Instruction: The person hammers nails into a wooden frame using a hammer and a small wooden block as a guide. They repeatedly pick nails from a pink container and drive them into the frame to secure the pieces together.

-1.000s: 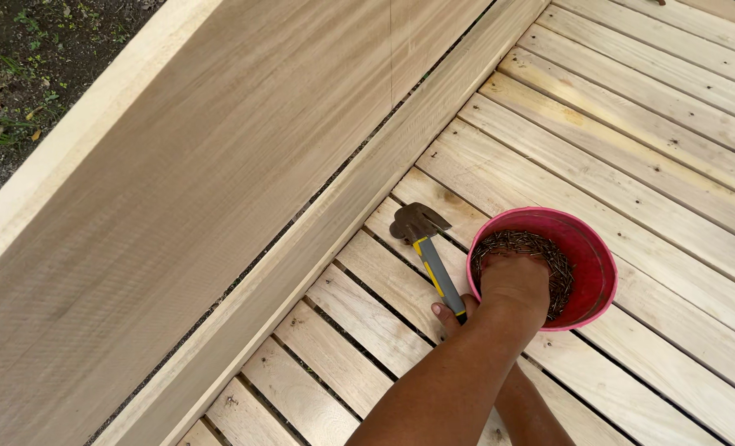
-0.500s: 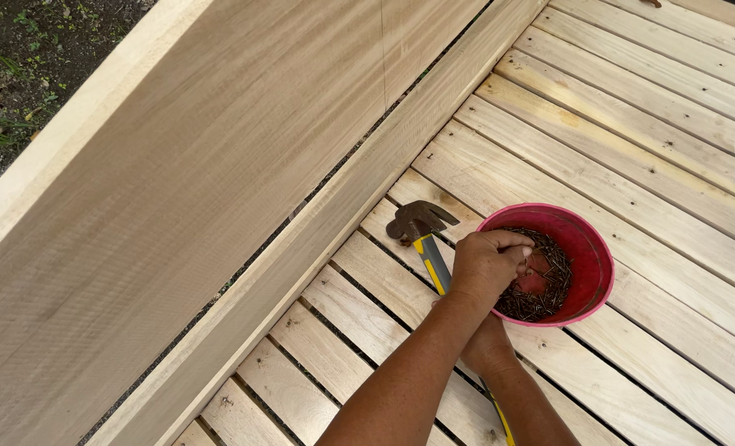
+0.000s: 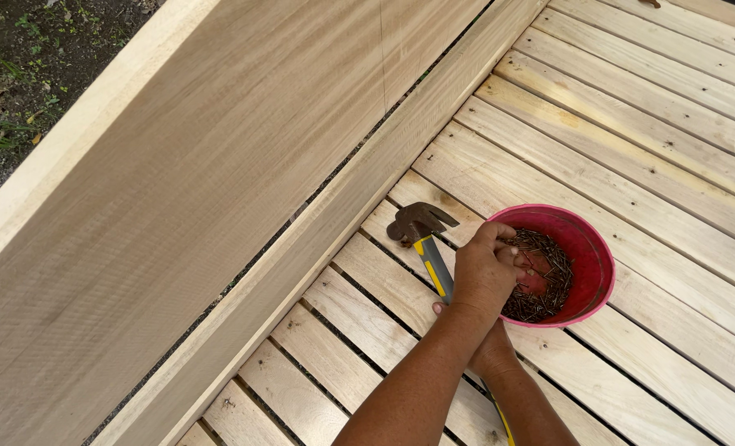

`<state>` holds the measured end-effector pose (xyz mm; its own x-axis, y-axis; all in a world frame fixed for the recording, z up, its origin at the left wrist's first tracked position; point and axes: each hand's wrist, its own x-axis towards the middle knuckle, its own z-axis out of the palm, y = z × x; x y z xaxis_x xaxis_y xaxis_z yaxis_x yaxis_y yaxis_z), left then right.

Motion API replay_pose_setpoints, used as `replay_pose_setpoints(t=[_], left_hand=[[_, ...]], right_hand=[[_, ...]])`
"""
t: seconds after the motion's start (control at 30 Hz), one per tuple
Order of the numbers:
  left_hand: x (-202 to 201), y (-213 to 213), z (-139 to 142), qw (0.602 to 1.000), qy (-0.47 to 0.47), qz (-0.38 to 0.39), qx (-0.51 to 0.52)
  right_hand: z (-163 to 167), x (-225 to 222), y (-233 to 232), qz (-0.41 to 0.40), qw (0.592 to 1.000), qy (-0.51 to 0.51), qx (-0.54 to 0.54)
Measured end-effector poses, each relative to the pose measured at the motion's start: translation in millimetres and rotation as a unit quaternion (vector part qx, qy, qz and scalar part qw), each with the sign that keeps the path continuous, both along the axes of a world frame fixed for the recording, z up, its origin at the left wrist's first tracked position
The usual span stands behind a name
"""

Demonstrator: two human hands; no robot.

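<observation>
just now the left hand (image 3: 484, 272) pinches nails (image 3: 541, 285) in the red bowl (image 3: 592, 248); right hand's (image 3: 493, 351) fingers hidden

A pink-red bowl (image 3: 592, 256) holds dark brown nails (image 3: 549, 285); the hammer (image 3: 423, 239) handle is yellow and grey.

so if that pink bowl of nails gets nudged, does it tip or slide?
Likely slides: the pink bowl looks wide, shallow and flat on the slats. The nails should weigh it down, though they are loose and may shift or spill.
</observation>
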<state>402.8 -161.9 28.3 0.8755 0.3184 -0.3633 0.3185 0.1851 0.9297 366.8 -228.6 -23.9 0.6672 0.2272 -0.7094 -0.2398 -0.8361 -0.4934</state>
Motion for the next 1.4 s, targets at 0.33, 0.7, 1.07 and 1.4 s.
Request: replay_pose_setpoints(t=[0.33, 0.7, 1.07, 1.4], left_hand=[[-0.2, -9.3, 0.8, 0.976, -0.015, -0.065, 0.206], [-80.6, 72.5, -53.0, 0.941, -0.122, 0.316, 0.009], [-98.5, 140.9, -114.1, 0.896, 0.010, 0.349, 0.273], [-82.2, 149.9, -88.1, 0.870, 0.128, 0.239, 0.411]], right_hand=[[-28.2, 3.5, -6.7, -0.080, 0.995, 0.052, 0.012], [6.5, 23.6, -16.1, -0.022, 0.999, 0.029, -0.007], [19.1, -2.0, 1.3, 0.093, 0.995, -0.024, -0.032], [20.8, -31.0, 23.1, 0.030, 0.998, 0.038, -0.046]])
